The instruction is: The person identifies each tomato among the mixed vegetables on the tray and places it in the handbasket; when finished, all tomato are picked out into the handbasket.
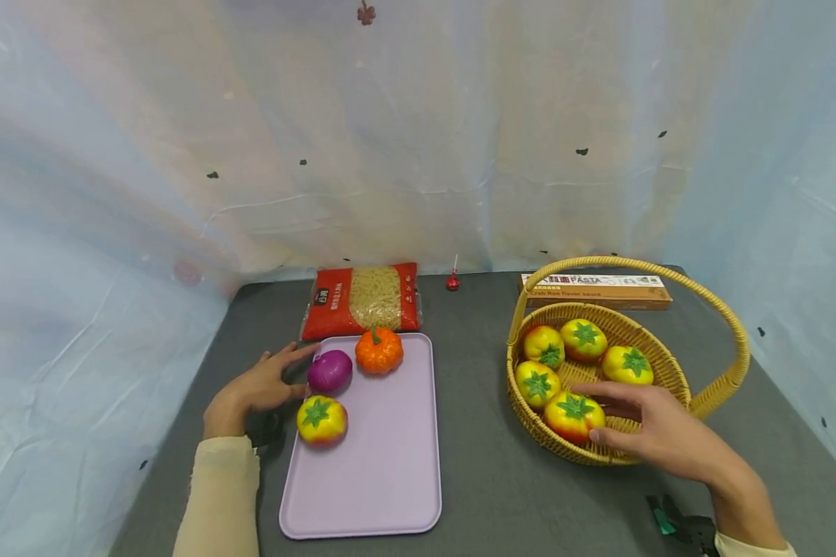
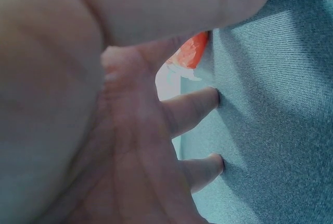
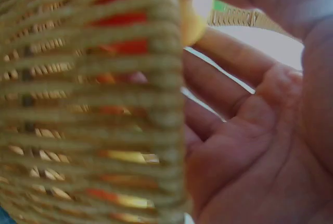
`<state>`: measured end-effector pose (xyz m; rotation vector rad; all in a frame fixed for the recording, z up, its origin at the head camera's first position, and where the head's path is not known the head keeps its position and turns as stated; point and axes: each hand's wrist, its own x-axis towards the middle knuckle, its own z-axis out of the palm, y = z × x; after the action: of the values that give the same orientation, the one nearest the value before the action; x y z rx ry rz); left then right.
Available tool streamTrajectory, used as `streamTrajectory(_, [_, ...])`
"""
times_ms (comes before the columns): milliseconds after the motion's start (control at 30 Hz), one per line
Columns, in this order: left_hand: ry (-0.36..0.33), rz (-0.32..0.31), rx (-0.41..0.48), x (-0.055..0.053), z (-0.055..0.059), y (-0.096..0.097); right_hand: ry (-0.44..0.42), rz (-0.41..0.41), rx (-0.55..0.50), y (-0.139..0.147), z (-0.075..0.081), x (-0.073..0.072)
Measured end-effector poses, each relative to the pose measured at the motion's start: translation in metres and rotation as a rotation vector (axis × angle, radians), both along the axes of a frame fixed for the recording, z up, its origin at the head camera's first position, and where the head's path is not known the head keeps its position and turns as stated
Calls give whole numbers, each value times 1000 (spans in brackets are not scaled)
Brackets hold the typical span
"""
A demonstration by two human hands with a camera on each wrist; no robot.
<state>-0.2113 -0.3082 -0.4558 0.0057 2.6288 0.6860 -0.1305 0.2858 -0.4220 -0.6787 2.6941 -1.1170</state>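
Note:
My right hand [image 1: 658,429] reaches over the near right rim of a yellow wicker basket [image 1: 683,387], thumb and fingers about a yellow-red tomato [image 1: 573,418] with a green leafy top. Several like it, such as one tomato [image 1: 584,340], lie in the basket. In the right wrist view the wicker wall [image 3: 93,109] hides most of that tomato. My left hand [image 1: 261,384] lies at the left edge of a lilac tray [image 1: 383,480], fingers spread, nearest a purple onion [image 1: 330,371]. Also on the tray are another tomato [image 1: 322,421] and a small orange pumpkin [image 1: 379,351].
A red bag of pasta [image 1: 365,300] lies behind the tray. To its right is a red lollipop [image 1: 453,280]. Behind the basket stands a brown pasta box [image 1: 599,292], and the basket's tall handle [image 1: 734,325] arches above. The grey table [image 1: 477,464] ends at pale plastic sheeting.

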Motion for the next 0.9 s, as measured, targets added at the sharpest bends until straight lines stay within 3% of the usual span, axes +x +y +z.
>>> streamTrajectory(400, [1,-3,2,0,3,0,-96,10,98,5,1,-2])
streamTrajectory(533, [3,-1,1,0,3,0,-69,-10,109,4,7,-1])
streamTrajectory(633, [5,-1,2,0,3,1,5,-35,110,0,10,1])
streamTrajectory(767, [7,-5,4,0,3,1,103,-48,51,-13,15,4])
streamTrajectory(900, [8,-8,2,0,1,0,125,10,-119,-34,16,1])
